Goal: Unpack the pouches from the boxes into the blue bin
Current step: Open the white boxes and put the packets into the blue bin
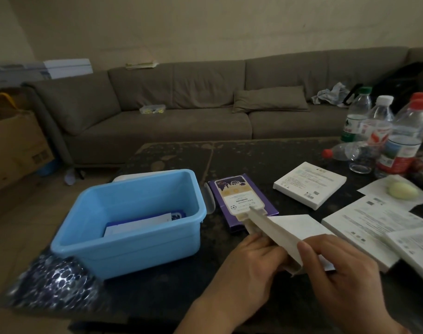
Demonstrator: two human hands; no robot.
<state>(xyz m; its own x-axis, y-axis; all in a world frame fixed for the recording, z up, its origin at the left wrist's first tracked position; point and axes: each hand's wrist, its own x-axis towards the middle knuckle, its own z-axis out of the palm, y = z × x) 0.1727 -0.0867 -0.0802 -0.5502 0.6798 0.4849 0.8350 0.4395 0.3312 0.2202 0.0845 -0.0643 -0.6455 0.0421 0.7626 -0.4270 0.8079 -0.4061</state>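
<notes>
While both hands, the left hand (250,263) and the right hand (347,268), held the white box (285,231) tight, its pouches could have slid out onto the desk (265,155), missing the blue bin (123,247) far to their left.

Tilted white box (285,233) beside blue bin (143,247) holding pouches (143,224).

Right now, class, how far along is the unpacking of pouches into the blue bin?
Partly done. A few flat pouches already lie in the blue bin. In hand: the left hand and right hand both grip a white box, tilted over the table. Left: a purple box and at least three white boxes, one at, lie on the table, apparently untouched.
</notes>
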